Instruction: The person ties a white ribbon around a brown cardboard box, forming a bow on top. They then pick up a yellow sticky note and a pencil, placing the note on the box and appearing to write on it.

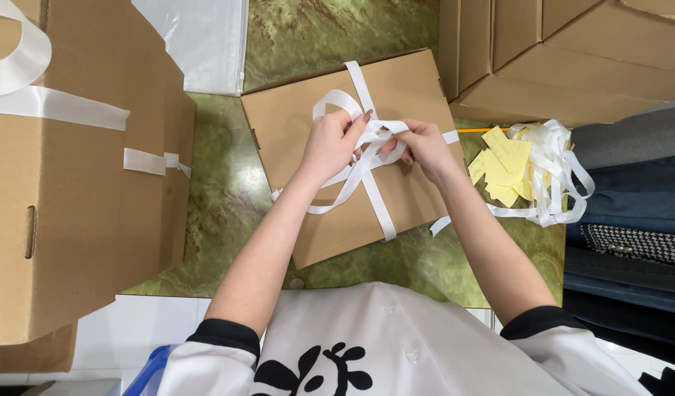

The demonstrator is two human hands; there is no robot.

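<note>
A flat brown cardboard box [293, 132] lies on a green marbled surface [227, 205], wrapped crosswise with white ribbon [378, 209]. My left hand [330, 143] pinches a loop of the ribbon above the box's middle. My right hand [425, 147] grips the ribbon strands just to the right of it, at the crossing point. Both hands meet over the knot; loose ribbon ends trail down toward the box's near edge.
A tall cardboard box [73, 205] with white ribbon stands at the left. More cardboard boxes [565, 59] sit at the back right. A heap of white ribbon [554, 172] and yellow paper tags [506, 165] lies to the right, beside folded clothes [631, 213]. A clear plastic bag [198, 40] lies behind.
</note>
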